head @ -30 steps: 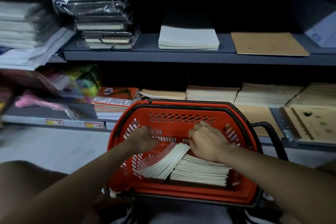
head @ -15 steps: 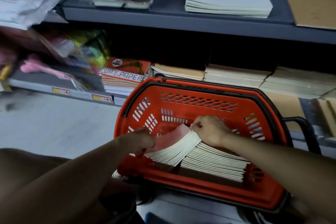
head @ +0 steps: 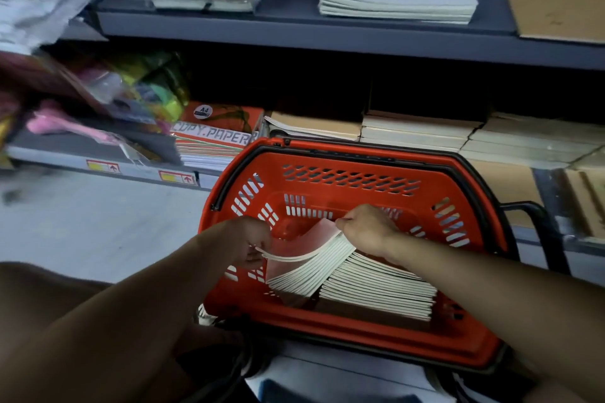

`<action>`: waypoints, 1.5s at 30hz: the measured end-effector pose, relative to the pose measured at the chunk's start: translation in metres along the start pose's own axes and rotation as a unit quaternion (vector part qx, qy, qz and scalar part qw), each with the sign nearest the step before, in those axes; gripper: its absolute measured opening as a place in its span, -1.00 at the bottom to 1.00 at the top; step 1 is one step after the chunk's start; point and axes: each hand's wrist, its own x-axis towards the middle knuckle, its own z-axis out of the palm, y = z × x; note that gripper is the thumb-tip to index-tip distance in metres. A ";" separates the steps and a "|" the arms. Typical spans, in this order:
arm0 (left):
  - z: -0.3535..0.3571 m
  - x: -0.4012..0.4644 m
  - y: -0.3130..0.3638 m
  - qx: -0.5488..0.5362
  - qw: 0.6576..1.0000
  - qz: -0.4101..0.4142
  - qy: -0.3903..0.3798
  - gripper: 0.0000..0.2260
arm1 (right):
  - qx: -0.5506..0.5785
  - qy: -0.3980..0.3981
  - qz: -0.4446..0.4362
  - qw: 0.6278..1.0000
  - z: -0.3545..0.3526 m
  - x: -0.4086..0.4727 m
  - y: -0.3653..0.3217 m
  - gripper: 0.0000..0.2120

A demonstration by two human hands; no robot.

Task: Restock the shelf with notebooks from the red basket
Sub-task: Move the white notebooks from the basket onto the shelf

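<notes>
below, left to right: the left hand [head: 250, 244] pinches the bowed edge of a few thin notebooks [head: 304, 255] lifted off the fanned stack [head: 376, 291] inside the red basket [head: 347, 340]; the right hand [head: 368, 231] pinches their far corner. these soft-cover notebooks look light and floppy, sagging between the grips, so holding a small bundle at both ends or along the spine seems wise. the lower shelf [head: 140, 168] stands just behind the basket.
</notes>
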 end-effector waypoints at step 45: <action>0.007 -0.171 -0.063 -0.226 0.902 0.161 -0.330 -0.59 | 0.259 0.038 -0.009 0.965 -0.074 -0.167 0.005 -0.84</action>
